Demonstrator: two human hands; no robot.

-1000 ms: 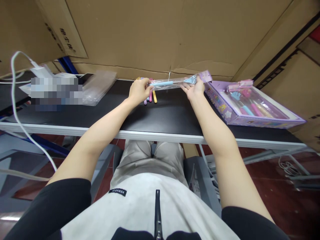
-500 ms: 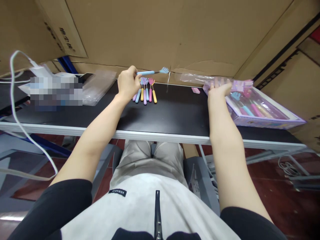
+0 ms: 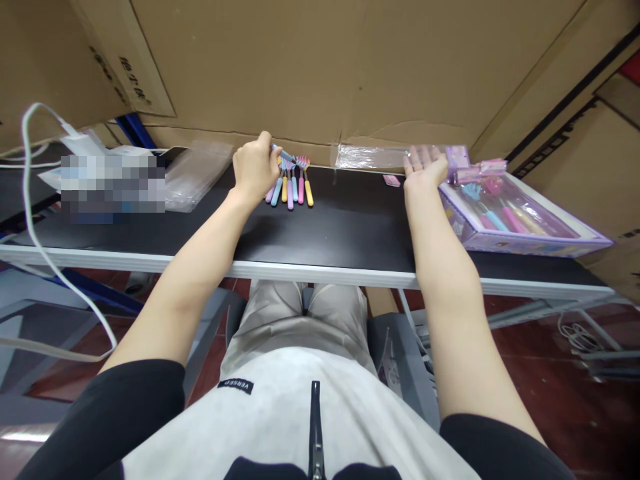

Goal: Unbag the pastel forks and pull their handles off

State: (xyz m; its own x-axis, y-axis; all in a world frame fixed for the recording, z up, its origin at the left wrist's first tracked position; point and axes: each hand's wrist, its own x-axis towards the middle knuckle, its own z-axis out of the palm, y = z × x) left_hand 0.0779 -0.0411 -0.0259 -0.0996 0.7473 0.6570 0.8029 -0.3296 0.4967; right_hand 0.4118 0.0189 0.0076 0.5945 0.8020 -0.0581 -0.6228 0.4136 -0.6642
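My left hand (image 3: pixel 255 163) is closed round a small fork with a light blue handle (image 3: pixel 283 154), now angled downward. Its head overlaps a cluster of small forks (image 3: pixel 291 187) with purple, blue, yellow and pink handles lying on the black table. Over on the right, my right hand (image 3: pixel 424 167) has its fingers stretched out against a clear plastic sleeve (image 3: pixel 373 157) with a purple printed end. Whether the fingers lie on or behind the plastic, I cannot tell. Beside that hand stands a purple windowed box (image 3: pixel 525 213) with colourful forks showing inside.
A small pink card (image 3: pixel 391 181) lies near the table's back edge. Clear plastic bags (image 3: pixel 197 177) lie at the left, next to a blurred-out area and a white cable (image 3: pixel 30 200). Cardboard (image 3: pixel 320 73) walls in the back of the black table (image 3: pixel 330 233).
The fork in my left hand has swung from level to pointing down at the cluster. My right hand has shifted left and the clear sleeve now reaches further left.
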